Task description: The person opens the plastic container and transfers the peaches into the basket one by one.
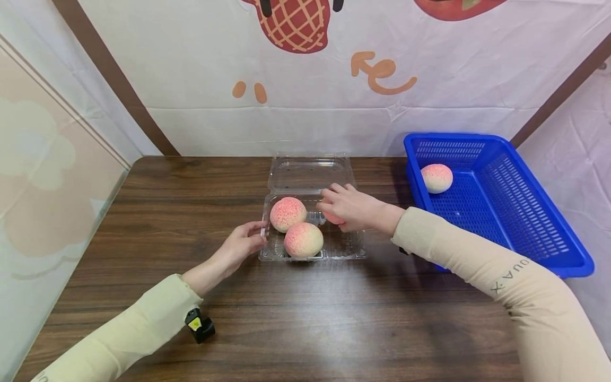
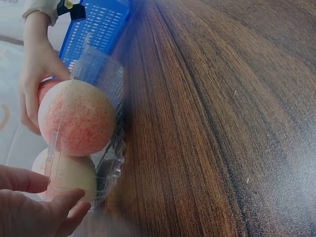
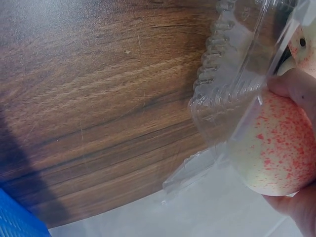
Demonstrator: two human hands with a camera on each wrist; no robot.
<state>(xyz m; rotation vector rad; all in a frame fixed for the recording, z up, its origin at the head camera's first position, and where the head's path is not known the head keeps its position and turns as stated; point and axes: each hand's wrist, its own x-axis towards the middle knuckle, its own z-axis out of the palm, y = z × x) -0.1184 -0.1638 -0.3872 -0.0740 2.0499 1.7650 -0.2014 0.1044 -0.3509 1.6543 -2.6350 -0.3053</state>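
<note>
A clear plastic clamshell container [image 1: 341, 253] lies with its lid [image 1: 310, 172] folded back. Two peach-like pink-and-cream balls, one at the back left [image 1: 288, 214] and one at the front [image 1: 303, 240], sit in its left part. My right hand [image 1: 350, 207] grips a third ball [image 3: 279, 148] over the container's right part; the fingers cover most of it in the head view. At the container's left wall, my left hand [image 1: 241, 244] touches the edge with loosely extended fingers [image 2: 69, 197], thumb and forefinger apart.
A blue perforated plastic basket [image 1: 496, 212] stands at the right, with another pink-and-cream ball [image 1: 436, 178] against its left side. The wood-grain table [image 1: 305, 318] meets a printed white cloth [image 1: 200, 106] at the back. My right forearm passes in front of the basket.
</note>
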